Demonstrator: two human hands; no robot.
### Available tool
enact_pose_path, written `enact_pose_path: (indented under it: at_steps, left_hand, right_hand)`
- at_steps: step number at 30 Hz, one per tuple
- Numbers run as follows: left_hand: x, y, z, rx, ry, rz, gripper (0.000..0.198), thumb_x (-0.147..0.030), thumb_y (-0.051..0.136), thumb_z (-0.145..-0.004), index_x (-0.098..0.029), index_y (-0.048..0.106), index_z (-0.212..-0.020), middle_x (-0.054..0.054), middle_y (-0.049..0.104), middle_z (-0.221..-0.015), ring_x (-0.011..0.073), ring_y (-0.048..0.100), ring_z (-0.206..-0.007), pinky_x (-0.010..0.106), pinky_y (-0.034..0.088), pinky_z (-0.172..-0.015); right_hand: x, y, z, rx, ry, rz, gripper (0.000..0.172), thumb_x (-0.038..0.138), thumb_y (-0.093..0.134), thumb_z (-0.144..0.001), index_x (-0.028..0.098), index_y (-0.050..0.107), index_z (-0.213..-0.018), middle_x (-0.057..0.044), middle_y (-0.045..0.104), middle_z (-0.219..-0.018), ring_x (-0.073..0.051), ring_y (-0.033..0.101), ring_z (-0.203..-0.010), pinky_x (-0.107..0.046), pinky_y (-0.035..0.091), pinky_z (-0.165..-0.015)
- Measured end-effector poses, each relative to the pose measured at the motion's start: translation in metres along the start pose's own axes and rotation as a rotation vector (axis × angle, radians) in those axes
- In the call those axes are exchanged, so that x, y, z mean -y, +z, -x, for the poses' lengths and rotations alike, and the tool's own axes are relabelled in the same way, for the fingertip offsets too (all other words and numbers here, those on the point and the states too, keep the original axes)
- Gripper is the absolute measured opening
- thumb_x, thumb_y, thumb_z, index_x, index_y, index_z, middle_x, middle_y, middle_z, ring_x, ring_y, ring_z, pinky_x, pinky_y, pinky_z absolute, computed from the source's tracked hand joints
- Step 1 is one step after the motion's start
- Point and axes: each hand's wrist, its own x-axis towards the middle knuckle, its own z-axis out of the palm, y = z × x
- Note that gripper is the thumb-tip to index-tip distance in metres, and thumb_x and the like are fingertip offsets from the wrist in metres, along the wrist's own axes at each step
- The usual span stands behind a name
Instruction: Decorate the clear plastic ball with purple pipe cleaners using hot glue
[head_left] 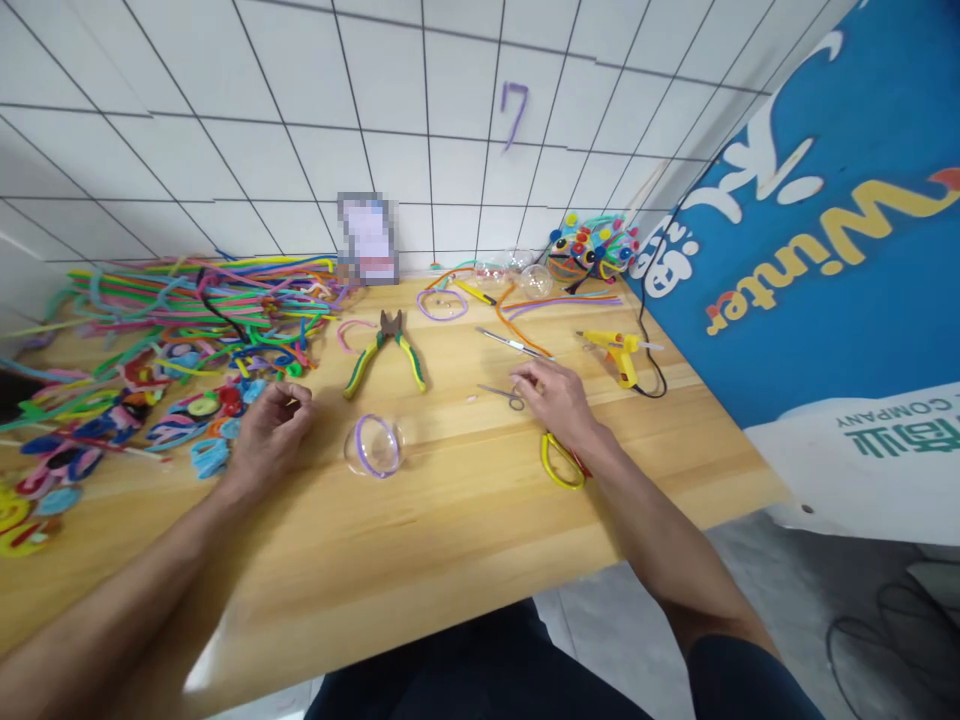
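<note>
My left hand (274,425) rests by the table's left side, fingers curled together; whatever may be in them is too small to make out. Next to it is a pile of pipe-cleaner pieces (210,455). My right hand (555,398) is closed at the handle end of small metal scissors (498,390), one finger loop showing beside the fingertips. A clear plastic ball (392,462) with a purple pipe-cleaner ring (361,440) around it sits between the hands. Beneath my right forearm lies a yellow loop-shaped handle (556,470), partly hidden with something red.
Green-and-yellow pliers (412,360) stand spread behind the ball. A yellow glue gun (621,352) with a black cord lies at right. Many pipe cleaners (247,295) fill the back left. Clear balls (535,280), a decorated colourful ball (592,245) and a phone (369,238) are along the wall.
</note>
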Motion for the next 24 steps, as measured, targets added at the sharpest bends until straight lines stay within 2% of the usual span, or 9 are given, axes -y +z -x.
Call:
enact_pose_path:
  at_steps: [4, 8, 14, 21, 24]
  left_hand:
    - [0.000, -0.001, 0.002, 0.008, -0.021, 0.023, 0.028, -0.039, 0.083, -0.081, -0.024, 0.061, -0.091, -0.006, 0.056, -0.074, 0.0092, 0.043, -0.056, 0.023, 0.034, -0.049]
    - [-0.001, 0.000, 0.005, -0.004, -0.052, 0.060, 0.032, -0.039, 0.085, -0.082, -0.025, 0.059, -0.093, -0.007, 0.055, -0.068, 0.0117, 0.048, -0.057, 0.026, 0.038, -0.052]
    - [-0.003, 0.002, 0.007, 0.015, -0.052, 0.066, 0.027, -0.042, 0.080, -0.087, -0.026, 0.061, -0.099, -0.006, 0.056, -0.071, 0.0127, 0.050, -0.058, 0.027, 0.038, -0.054]
    - [-0.004, 0.004, 0.006, 0.039, -0.023, 0.074, 0.025, -0.042, 0.076, -0.089, -0.026, 0.058, -0.095, -0.006, 0.052, -0.074, 0.0105, 0.044, -0.056, 0.025, 0.032, -0.053]
    - [-0.006, 0.005, 0.006, 0.048, -0.026, 0.088, 0.027, -0.044, 0.077, -0.088, -0.026, 0.058, -0.094, -0.005, 0.053, -0.076, 0.0104, 0.043, -0.057, 0.026, 0.034, -0.053]
  right_hand:
    - [-0.004, -0.010, -0.002, -0.163, 0.003, 0.056, 0.016, 0.027, 0.064, -0.105, 0.028, 0.079, -0.099, -0.005, 0.084, -0.094, -0.024, 0.076, -0.085, -0.037, 0.059, -0.083]
    - [-0.013, -0.011, -0.003, -0.226, 0.046, 0.136, 0.019, 0.033, 0.065, -0.104, 0.027, 0.081, -0.096, -0.005, 0.083, -0.088, -0.023, 0.074, -0.079, -0.038, 0.058, -0.078]
    - [-0.028, -0.003, -0.003, -0.204, 0.109, 0.181, 0.019, 0.037, 0.067, -0.099, 0.026, 0.081, -0.092, -0.005, 0.081, -0.082, -0.022, 0.068, -0.069, -0.037, 0.054, -0.069]
    - [-0.034, 0.001, -0.003, -0.173, 0.113, 0.183, 0.018, 0.037, 0.067, -0.097, 0.026, 0.082, -0.092, -0.006, 0.082, -0.084, -0.023, 0.068, -0.070, -0.039, 0.056, -0.071]
    - [-0.031, 0.001, -0.003, -0.179, 0.097, 0.183, 0.020, 0.039, 0.068, -0.098, 0.026, 0.082, -0.092, -0.006, 0.083, -0.084, -0.023, 0.068, -0.069, -0.039, 0.056, -0.070]
